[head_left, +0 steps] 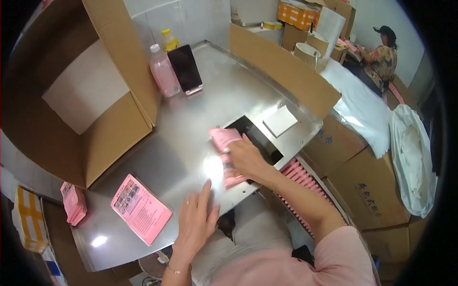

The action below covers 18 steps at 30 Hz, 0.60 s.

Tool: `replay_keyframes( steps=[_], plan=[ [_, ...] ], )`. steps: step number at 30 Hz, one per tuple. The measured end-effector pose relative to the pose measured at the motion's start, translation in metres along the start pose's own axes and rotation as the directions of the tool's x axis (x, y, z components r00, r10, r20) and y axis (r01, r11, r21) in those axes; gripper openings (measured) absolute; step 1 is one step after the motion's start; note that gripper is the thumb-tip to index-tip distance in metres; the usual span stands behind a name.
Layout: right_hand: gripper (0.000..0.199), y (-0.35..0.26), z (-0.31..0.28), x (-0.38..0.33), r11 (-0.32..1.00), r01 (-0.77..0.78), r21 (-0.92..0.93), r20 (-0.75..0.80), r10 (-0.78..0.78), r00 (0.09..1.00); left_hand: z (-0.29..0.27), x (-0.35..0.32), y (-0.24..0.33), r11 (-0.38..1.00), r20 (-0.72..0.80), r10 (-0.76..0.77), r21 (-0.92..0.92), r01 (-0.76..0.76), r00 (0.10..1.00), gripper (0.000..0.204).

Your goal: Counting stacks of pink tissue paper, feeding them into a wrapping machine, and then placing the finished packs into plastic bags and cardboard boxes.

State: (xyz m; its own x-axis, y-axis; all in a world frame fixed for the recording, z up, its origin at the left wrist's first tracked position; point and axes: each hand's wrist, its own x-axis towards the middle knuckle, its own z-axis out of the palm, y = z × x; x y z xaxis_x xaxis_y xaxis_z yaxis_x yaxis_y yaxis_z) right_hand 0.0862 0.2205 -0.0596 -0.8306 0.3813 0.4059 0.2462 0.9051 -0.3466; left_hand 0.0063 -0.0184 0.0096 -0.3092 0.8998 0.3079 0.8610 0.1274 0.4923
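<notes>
My right hand (248, 159) is closed on a pink packet (224, 138) beside the rectangular opening (261, 143) in the metal table. More pink wrapping shows under that hand, and its palm side is hidden. My left hand (194, 217) hovers at the table's near edge, with its index finger stretched out and nothing in it. To its left, a pink printed packet (143, 209) lies flat on the metal table (191, 138). Another pink bundle (73, 205) sits at the table's far left edge.
A large open cardboard box (109, 143) stands at left. Behind are a pink bottle (163, 71) and a dark tablet (185, 69). White cards (280, 121) lie beside the opening. Pink packets (300, 178) fill a conveyor-like row below right. Another person (381, 59) sits farther back.
</notes>
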Motion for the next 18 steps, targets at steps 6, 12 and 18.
replay_keyframes(
  steps=[6, 12, 18],
  plan=[
    [0.010, -0.001, -0.054, -0.022, 0.980, -0.092, -0.176, 0.025, 0.098, 0.995, -0.004, -0.004, -0.006, 0.997, -0.204, 0.061, 0.058, -0.050, 0.977, 0.051],
    [0.023, 0.034, -0.068, -0.026, 0.867, -0.304, -0.396, -0.341, 0.169, 0.925, -0.025, -0.033, -0.050, 0.749, -0.336, -0.308, 0.491, 0.444, 0.890, 0.051],
    [0.021, 0.104, -0.060, -0.057, 0.863, -0.366, -0.347, -0.402, 0.216, 0.890, -0.039, -0.075, -0.082, 0.633, -0.356, -0.517, 0.454, 0.628, 0.779, 0.057]
  ],
)
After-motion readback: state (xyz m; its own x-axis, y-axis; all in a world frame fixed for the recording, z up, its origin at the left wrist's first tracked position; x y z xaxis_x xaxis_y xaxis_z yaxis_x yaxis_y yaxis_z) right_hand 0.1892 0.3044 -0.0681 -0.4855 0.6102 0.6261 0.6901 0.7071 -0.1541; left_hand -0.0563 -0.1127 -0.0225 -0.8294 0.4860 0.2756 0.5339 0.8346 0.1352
